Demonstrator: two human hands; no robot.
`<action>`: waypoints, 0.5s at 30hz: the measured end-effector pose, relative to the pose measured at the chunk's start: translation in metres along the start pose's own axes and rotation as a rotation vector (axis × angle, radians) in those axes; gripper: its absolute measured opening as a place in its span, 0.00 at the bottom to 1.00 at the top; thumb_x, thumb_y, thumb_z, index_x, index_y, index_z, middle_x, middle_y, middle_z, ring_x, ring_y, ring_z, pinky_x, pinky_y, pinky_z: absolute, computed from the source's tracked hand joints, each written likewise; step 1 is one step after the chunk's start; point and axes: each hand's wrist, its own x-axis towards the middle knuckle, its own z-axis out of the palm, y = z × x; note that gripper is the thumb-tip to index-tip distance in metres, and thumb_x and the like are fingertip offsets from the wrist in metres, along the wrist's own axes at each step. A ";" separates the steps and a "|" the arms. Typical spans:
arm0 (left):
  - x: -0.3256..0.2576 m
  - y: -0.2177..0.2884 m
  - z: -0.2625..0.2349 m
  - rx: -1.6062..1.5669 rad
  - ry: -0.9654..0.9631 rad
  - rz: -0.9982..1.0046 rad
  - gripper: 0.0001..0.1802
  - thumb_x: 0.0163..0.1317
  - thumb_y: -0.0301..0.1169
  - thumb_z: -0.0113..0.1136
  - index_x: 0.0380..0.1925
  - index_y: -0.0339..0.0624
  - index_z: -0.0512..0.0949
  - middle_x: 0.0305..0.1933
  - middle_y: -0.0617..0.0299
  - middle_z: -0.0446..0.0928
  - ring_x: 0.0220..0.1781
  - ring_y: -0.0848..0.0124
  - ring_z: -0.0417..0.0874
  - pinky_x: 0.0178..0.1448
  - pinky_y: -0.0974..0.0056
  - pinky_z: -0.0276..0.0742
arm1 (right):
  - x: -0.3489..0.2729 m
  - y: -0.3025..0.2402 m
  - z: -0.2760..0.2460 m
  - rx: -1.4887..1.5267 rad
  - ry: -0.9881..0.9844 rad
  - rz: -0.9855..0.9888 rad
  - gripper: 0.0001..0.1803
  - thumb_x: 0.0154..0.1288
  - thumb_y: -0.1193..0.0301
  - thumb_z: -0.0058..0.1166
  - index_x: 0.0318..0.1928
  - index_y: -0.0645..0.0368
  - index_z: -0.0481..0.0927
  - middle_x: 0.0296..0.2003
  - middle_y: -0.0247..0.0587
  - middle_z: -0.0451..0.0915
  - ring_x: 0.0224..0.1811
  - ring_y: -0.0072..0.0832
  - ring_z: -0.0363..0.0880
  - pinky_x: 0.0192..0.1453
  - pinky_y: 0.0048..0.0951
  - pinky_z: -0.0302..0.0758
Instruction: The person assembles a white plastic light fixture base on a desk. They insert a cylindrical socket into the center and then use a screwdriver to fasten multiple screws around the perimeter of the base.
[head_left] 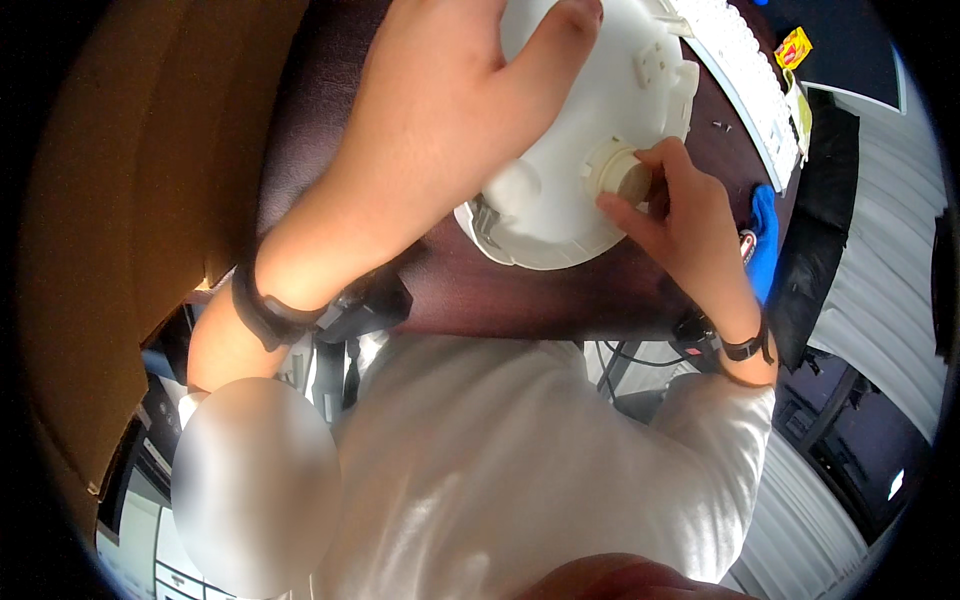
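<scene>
A white, shallow round plastic shell point(560, 130) with a notched rim lies on the dark red table. My left hand point(470, 80) reaches across its left side. The thumb is stretched out and apart from the hand over the shell, while the other fingers run out of view at the top edge. With thumb and fingers, my right hand point(680, 200) grips a short cream-coloured round cap point(625, 175) at the shell's right inner side. Whether the cap is fixed to the shell I cannot tell. Nearer me inside the shell is a white rounded bump point(513, 188).
Behind the shell's right side lies a white keyboard point(745, 85), with a small yellow packet point(793, 48) beyond it. Small screws point(722, 126) lie on the dark red table point(540, 300). A blue object point(763, 235) is beside my right wrist. A brown cardboard panel point(150, 150) stands at left.
</scene>
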 end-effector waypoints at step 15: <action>-0.001 -0.001 0.005 0.035 0.040 -0.030 0.13 0.62 0.28 0.51 0.44 0.32 0.71 0.34 0.54 0.80 0.36 0.72 0.80 0.40 0.69 0.73 | -0.002 0.011 0.011 -0.095 0.155 -0.270 0.18 0.56 0.64 0.57 0.37 0.62 0.65 0.25 0.49 0.73 0.28 0.48 0.75 0.30 0.39 0.72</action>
